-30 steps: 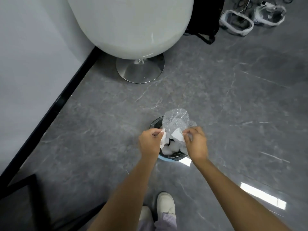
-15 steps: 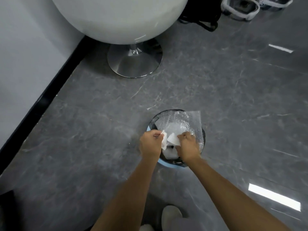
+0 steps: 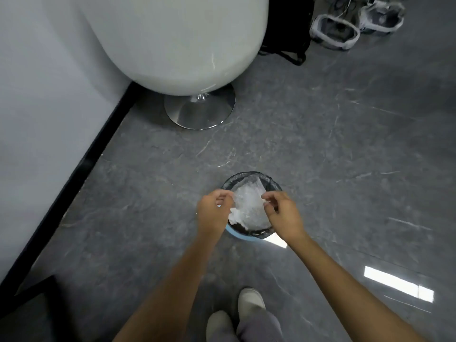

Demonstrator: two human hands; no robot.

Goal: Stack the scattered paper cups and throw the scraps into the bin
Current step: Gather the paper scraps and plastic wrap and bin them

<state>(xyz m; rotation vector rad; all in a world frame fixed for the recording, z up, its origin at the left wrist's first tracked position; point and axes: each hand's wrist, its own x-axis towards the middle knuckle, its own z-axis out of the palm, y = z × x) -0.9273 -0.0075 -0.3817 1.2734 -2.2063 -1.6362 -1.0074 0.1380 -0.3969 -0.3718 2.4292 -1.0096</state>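
Grey stone floor, small bin [image 3: 249, 234] at the feet. Left hand [image 3: 214, 213] and right hand [image 3: 283, 213] hover above it, fingers loosely curled, holding nothing. Scraps [image 3: 248, 208] piled high inside; that heap could spill over the rim.

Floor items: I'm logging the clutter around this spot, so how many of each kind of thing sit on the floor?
Bin: 1
Chair: 1
Black bag: 1
Headsets: 2
Total: 5
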